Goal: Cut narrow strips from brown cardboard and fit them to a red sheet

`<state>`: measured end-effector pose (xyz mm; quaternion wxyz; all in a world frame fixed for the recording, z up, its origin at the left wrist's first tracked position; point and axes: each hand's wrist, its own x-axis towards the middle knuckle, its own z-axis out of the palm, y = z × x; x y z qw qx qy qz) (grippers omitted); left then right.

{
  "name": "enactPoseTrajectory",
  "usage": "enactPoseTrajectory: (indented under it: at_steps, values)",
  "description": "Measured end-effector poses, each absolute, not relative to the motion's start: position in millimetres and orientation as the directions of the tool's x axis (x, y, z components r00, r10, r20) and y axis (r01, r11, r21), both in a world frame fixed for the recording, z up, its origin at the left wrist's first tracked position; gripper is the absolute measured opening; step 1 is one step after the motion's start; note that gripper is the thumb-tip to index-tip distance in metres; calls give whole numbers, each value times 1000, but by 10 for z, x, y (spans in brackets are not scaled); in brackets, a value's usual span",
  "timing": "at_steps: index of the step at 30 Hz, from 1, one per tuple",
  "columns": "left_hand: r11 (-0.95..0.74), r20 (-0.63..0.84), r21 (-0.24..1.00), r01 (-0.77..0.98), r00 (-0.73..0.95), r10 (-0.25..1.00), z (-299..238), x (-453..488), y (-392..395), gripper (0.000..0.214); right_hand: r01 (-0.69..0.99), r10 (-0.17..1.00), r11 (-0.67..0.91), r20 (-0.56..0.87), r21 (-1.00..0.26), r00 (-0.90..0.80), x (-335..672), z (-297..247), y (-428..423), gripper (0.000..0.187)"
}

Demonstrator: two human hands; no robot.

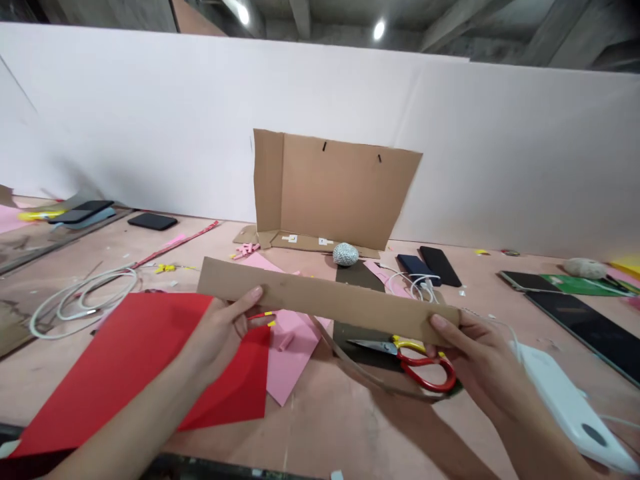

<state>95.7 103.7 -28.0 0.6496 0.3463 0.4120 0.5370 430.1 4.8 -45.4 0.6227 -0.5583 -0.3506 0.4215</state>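
Note:
My left hand [215, 333] and my right hand [475, 367] grip the two ends of a long brown cardboard strip [325, 300], holding it level above the table. Under my left forearm lies a sheet of red card [135, 353], with a sheet of pink paper [293, 360] beside it. Below my right hand are red-handled scissors [415, 363] with yellow inner grips, open-bladed on a dark sheet [350, 277]. A thin curved cardboard offcut [360, 373] hangs near my right wrist, apart from the strip as far as I can tell.
A folded cardboard panel [330, 190] stands upright at the back, with a foil ball [345, 254] before it. A white cable coil [83, 300] lies left, and a white power bank [570, 407] lies right. Several phones lie along the table. A white wall stands behind.

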Motion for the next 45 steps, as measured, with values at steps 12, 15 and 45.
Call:
enactPoseTrajectory:
  at_steps: [12,15,45]
  values:
    - [-66,66,985,161,2,998,-374,423,1256,38,-14,869,-81,-78,-997,489,4409,-659,86,38]
    - [-184,170,917,354,68,983,-301,337,1164,28,110,856,-70,-3,-991,516,4448,-637,31,39]
    - [-43,51,983,176,-45,998,-141,-51,1255,29,745,810,454,574,-489,-117,3628,-547,187,12]
